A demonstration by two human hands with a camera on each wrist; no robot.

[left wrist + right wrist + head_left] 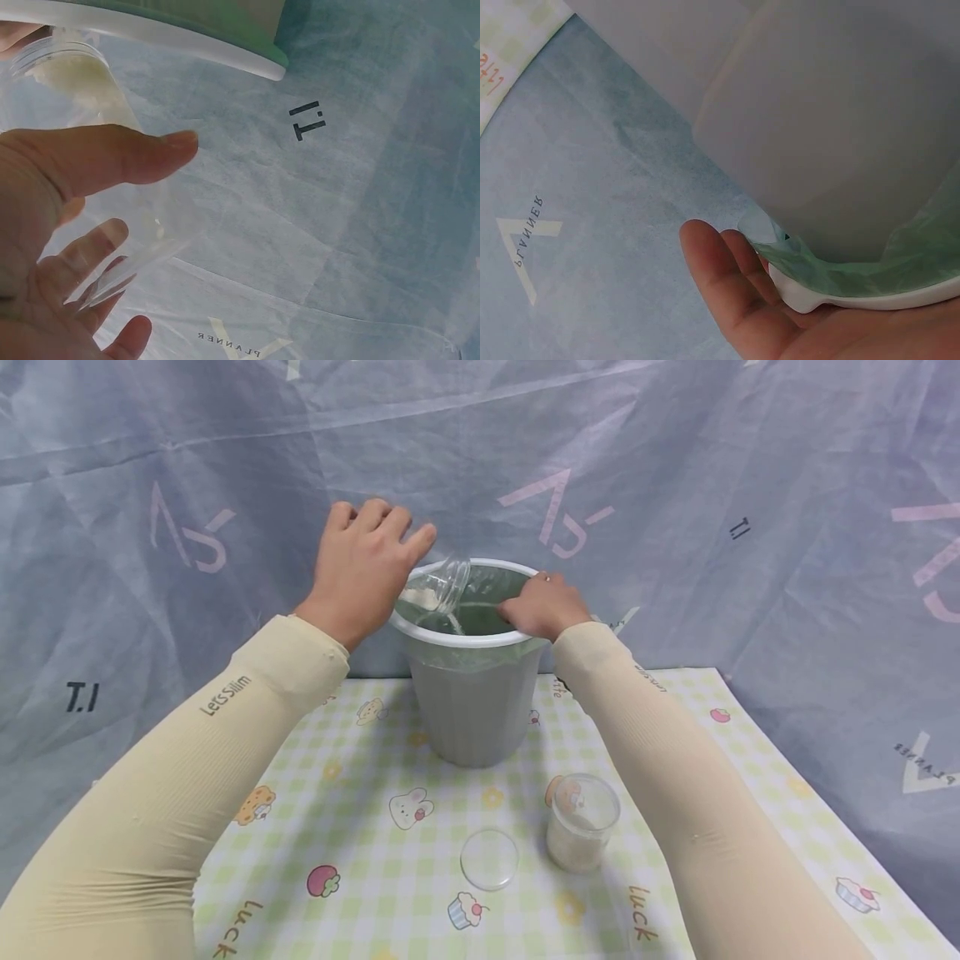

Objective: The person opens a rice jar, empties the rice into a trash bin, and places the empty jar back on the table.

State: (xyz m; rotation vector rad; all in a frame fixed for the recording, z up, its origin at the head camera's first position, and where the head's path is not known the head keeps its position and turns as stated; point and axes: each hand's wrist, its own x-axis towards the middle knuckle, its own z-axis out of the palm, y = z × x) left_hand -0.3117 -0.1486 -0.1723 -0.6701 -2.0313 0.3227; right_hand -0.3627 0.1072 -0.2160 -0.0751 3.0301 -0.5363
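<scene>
My left hand (367,564) holds a clear jar (452,583) tipped on its side at the bin's mouth, thumb and fingers around its body in the left wrist view. Pale, fine-grained stuff (71,75) lies towards the jar's mouth, and a thin whitish stream falls into the grey trash bin (476,714). A green plastic liner (840,277) is folded over the white rim (465,641). My right hand (551,606) grips that rim on its right side, with fingers outside and under it in the right wrist view. The bin's bottom inside is hidden.
A second clear jar (581,835) with whitish contents stands upright on the checked tablecloth (405,868), near my right forearm. Left of it lies a round clear lid (489,860). A grey-blue sheet (247,485) hangs close behind the bin.
</scene>
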